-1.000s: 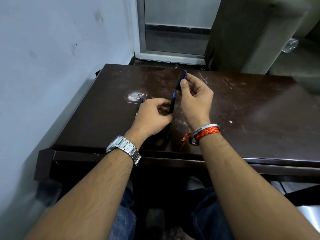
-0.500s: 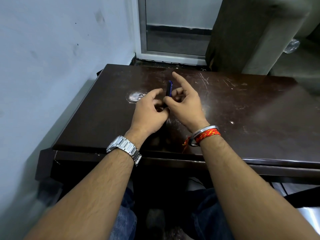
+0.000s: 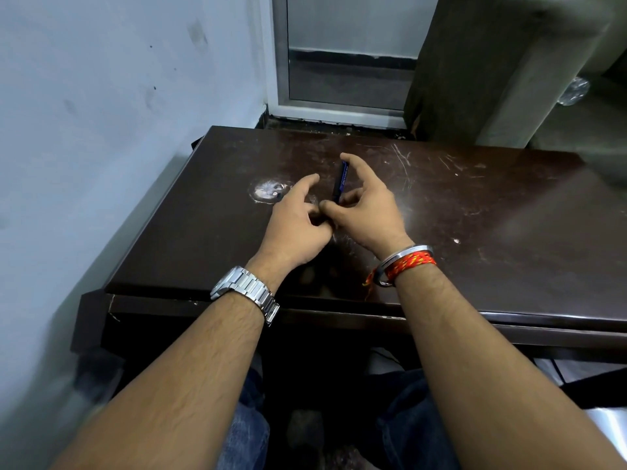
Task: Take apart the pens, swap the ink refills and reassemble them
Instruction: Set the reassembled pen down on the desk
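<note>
Your right hand (image 3: 369,208) pinches the lower end of the blue pen barrel (image 3: 342,179) between the thumb and the curled middle fingers; its index finger (image 3: 351,162) stands straight beside the top of the barrel. The barrel is nearly upright, just above the table, in the gap between your two hands. Your left hand (image 3: 298,222) touches the right one near the thumbs; its index finger is stretched forward and the other fingers are loosely bent. Whether it holds anything at the bottom of the barrel I cannot tell, because the knuckles hide that place.

The grip sits only on one end, so I think the barrel can tip out sideways. A refill or another small part can also slip from the hidden lower end; on the dark scratched table (image 3: 509,215) such a piece would be hard to find, and it may roll to the near edge.

Just beyond your left hand, beside the pale worn mark (image 3: 266,191), lies a small blue bit (image 3: 279,197); it is too small to name. If it belongs to the other pen, take care not to mix the parts.
</note>
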Motion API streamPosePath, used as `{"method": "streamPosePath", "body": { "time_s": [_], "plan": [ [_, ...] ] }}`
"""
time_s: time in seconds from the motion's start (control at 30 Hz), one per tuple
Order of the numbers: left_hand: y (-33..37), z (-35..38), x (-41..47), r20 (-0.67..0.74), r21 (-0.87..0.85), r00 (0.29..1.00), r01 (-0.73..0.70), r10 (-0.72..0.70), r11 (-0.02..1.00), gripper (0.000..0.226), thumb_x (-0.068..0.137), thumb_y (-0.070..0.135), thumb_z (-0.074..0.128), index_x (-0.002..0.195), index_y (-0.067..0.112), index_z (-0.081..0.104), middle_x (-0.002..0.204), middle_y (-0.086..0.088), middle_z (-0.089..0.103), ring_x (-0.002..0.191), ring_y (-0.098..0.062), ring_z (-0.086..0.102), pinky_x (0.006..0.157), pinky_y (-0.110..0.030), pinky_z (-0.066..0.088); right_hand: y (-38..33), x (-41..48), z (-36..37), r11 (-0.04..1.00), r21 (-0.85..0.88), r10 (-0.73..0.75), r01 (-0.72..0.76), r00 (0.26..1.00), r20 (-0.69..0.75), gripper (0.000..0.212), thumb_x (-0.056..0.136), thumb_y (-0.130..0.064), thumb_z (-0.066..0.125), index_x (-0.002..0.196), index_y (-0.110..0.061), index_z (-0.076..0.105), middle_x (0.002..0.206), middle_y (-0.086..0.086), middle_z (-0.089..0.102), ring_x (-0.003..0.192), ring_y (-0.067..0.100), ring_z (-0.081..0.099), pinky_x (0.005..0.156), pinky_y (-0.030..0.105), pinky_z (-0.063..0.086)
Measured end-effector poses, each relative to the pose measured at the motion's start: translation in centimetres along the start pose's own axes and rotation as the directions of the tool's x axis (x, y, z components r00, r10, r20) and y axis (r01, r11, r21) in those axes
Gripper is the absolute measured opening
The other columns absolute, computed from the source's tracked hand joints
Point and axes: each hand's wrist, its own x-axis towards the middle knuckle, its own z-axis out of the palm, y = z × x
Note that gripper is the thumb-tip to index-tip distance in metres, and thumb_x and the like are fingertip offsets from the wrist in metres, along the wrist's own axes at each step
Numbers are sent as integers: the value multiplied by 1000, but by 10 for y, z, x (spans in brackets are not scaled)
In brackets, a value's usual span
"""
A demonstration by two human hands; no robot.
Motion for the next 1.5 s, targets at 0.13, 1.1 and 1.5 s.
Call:
{"method": "streamPosePath", "body": {
  "time_s": [0.13, 1.1, 1.5],
  "plan": [
    [0, 0, 2, 19, 9, 998, 53, -53, 999, 80, 75, 18, 76, 147, 29, 41, 86, 9, 77, 87, -4, 71, 81, -23, 55, 0, 0, 0, 999, 2, -38, 38, 998, -53, 73, 77, -12, 74, 140, -37, 47, 61, -5, 61, 56, -3, 57, 57, 5, 44],
    [5, -5, 0, -60, 183, 995, 85, -75, 979, 74, 78, 43, 77, 141, 13, 52, 62, 29, 69, 111, -5, 63, 99, -23, 46, 15, 5, -13, 912, -271, 274, -308, 949, -159, 23, 70, -17, 86, 74, -14, 64, 78, 4, 69, 69, 16, 63, 60, 22, 51],
    [5, -7, -2, -107, 224, 991, 100, -78, 969, 48, 82, 36, 76, 123, 14, 66, 58, 29, 67, 96, -3, 69, 93, -30, 54, 30, 9, -20, 792, -464, 363, -398, 917, -167, 29, 75, -29, 86, 83, -5, 70, 72, 5, 58, 74, 20, 59, 65, 26, 45]
  ]
}}
